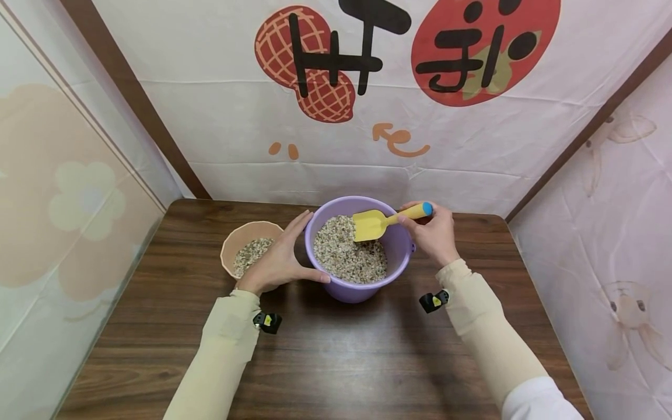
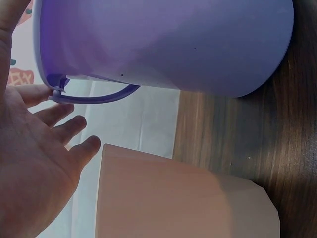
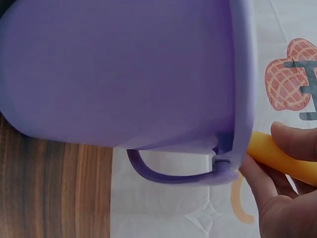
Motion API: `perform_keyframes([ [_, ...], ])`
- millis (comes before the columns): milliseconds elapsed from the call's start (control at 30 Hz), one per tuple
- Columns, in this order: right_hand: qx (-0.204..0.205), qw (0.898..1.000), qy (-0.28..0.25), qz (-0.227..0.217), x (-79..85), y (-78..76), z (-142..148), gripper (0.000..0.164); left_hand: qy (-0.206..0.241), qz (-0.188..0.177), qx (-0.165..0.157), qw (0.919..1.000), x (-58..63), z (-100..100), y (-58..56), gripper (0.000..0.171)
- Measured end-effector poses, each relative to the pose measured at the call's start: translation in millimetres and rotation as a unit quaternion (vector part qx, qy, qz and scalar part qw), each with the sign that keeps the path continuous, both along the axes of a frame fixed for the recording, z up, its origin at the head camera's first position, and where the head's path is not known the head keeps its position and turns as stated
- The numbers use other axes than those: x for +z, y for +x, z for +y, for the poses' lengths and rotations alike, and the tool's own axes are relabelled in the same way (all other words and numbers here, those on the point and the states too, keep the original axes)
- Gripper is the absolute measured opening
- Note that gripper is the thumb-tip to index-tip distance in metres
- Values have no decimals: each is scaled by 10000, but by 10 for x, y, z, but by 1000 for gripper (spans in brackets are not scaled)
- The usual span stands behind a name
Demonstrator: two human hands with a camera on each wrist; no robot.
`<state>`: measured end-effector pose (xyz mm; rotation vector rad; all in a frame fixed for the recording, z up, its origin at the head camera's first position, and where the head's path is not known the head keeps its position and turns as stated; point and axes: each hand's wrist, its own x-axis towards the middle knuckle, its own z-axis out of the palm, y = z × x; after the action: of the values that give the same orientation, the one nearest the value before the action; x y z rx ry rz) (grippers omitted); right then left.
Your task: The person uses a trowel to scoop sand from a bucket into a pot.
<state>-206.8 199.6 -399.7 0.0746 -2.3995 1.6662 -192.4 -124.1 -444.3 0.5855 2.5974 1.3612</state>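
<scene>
A purple bucket [image 1: 353,293] stands on the table, well filled with mixed pale grains [image 1: 341,251]. My right hand [image 1: 436,233] grips the yellow handle of a small toy shovel [image 1: 369,225] at the bucket's right rim. Its blade lies inside the bucket, the tip at the grain surface. My left hand [image 1: 280,259] is spread along the left rim, thumb at the near side and straight fingers farther back. Beneath that hand is a peach bowl [image 1: 227,251] with some grains in it, partly hidden by the wrist. The bucket's purple bail [image 3: 168,177] hangs down behind it.
The dark wooden table [image 1: 346,361] ends at a white printed cloth wall [image 1: 220,128] just behind the bucket. More printed cloth hangs at left and right. Bowl and bucket stand close side by side, with a narrow gap between them.
</scene>
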Motion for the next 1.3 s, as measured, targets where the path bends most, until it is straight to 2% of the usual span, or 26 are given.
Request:
perform_keyframes([
  [200, 182, 9994, -219, -210, 15, -80, -56, 26, 7, -33, -1, 10000, 11, 11, 0, 138],
  [467, 595, 9969, -440, -249, -4, -136, -88, 23, 52, -71, 6, 10000, 19, 10, 5, 138],
  [700, 912, 9932, -637, -356, -14, -126, -167, 22, 71, -68, -5, 10000, 20, 11, -3, 137],
  [900, 1055, 9916, -632, -412, -13, -98, -211, 20, 83, -74, -11, 9999, 18, 4, -1, 138],
  [1100, 1374, 9875, -590, -498, -59, -62, -228, 18, 59, -98, -6, 9999, 16, 3, -1, 138],
  [1300, 1508, 9809, -992, -721, -79, -21, -237, 24, 36, -89, -1, 10000, 18, 8, -6, 138],
])
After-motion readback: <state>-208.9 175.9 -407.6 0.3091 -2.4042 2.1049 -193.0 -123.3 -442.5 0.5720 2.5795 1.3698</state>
